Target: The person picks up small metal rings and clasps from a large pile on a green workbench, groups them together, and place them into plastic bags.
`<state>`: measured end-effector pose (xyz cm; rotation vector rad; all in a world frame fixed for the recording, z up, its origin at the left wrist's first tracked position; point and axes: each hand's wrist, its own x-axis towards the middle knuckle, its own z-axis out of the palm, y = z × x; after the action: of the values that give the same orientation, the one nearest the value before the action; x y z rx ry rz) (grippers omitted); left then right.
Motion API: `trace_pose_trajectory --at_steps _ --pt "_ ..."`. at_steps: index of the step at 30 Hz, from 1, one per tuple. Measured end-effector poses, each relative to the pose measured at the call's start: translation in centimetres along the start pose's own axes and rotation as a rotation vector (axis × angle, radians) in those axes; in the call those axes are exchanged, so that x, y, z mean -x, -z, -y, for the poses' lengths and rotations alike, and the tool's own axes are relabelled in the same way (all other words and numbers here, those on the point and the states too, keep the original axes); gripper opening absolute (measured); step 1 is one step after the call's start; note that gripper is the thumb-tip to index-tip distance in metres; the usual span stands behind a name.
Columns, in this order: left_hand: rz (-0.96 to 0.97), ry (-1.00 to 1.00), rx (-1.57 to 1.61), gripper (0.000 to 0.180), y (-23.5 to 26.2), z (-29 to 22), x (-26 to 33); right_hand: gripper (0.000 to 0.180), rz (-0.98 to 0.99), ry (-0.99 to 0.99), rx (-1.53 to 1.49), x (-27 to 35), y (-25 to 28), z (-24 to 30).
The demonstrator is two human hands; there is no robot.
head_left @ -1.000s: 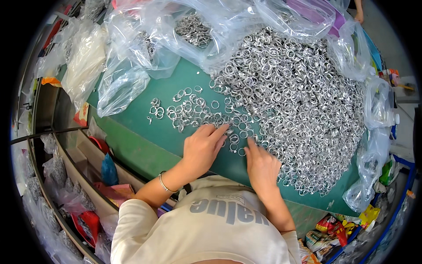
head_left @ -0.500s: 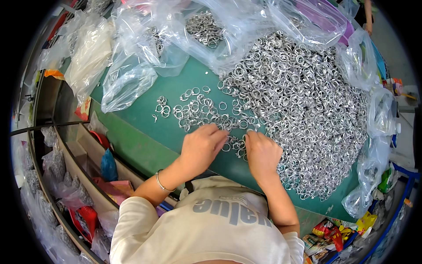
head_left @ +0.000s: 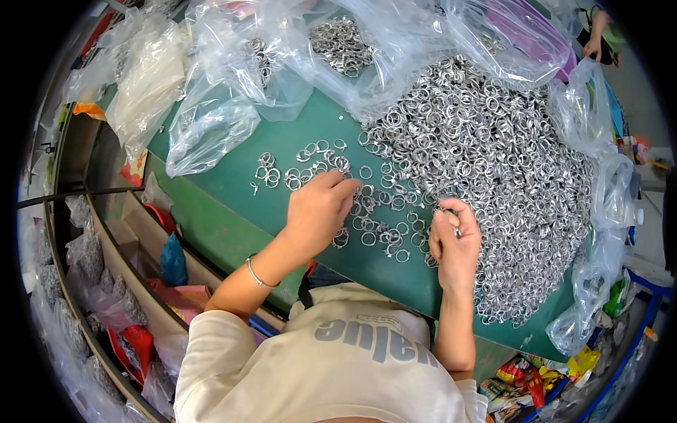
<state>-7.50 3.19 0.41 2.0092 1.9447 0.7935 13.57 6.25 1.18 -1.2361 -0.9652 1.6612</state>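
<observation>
Apart now, where half a second ago they worked close together, the left hand [head_left: 316, 213] has slid outward over the small scatter of silver rings [head_left: 390, 236] and the right hand [head_left: 458, 254] has swung to the main heap [head_left: 508, 190]'s near edge. With twelve straight ahead of the worker, the left sits just short of twelve, fingers bent and bunched, their grip hidden from me; the right, between one and two, curls its fingers inward around a glint of silver metal, gripped or not I can't tell. That heap covers the green table [head_left: 240, 166] toward half past one, clear plastic bags [head_left: 211, 134] lying at eleven.
</observation>
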Motion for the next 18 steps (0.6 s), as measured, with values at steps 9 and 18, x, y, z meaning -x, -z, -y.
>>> trace_pose_trajectory --at_steps 9,18 --pt "0.203 0.023 0.058 0.025 1.4 -0.8 4.7 0.024 0.157 0.528 1.466 -0.2 -4.5 -2.6" --pt "-0.159 0.122 0.118 0.024 -0.1 0.6 4.2 0.017 0.323 0.509 1.043 -0.3 -3.5 -2.1"
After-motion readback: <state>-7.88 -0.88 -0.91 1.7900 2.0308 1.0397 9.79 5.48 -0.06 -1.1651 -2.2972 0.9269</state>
